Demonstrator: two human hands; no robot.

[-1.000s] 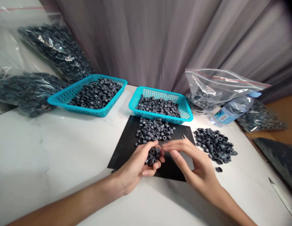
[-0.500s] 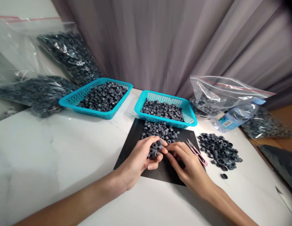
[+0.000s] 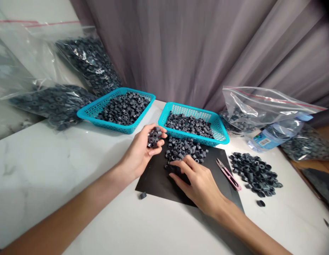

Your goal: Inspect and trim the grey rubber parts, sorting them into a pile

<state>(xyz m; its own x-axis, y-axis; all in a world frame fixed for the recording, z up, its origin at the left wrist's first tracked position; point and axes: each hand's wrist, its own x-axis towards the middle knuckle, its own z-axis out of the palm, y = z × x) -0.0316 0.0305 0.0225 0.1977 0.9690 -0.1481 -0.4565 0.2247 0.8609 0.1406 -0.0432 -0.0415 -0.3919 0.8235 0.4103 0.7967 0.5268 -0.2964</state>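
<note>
So the left hand [image 3: 140,148] was cupped, grip mostly closed around a small clutch of dark grey rings [image 3: 154,137], with a few of their holes showing between thumb and fingers. It sat up near the front left corner of the right basket [image 3: 196,140], though I can't tell if it touched it. The right hand [image 3: 200,180] was down over the mat [image 3: 159,184], fingers bent at the near edge of a loose heap [image 3: 185,148] of the same rings. That grip had thumb and forefinger a little apart, and I couldn't tell if it had hold of anything.

Both the right basket and the left basket [image 3: 106,123] had a good load of rings in them. Pink snips [image 3: 228,174] lay on the right part of the mat, and beyond them a pile [image 3: 253,171] of dark bits was spread on the white counter [image 3: 74,159]. One stray ring [image 3: 143,195] was by the mat's near left corner. The bottle [image 3: 276,134] leaned in view behind the pile, with a zip bag [image 3: 260,106] behind it
</note>
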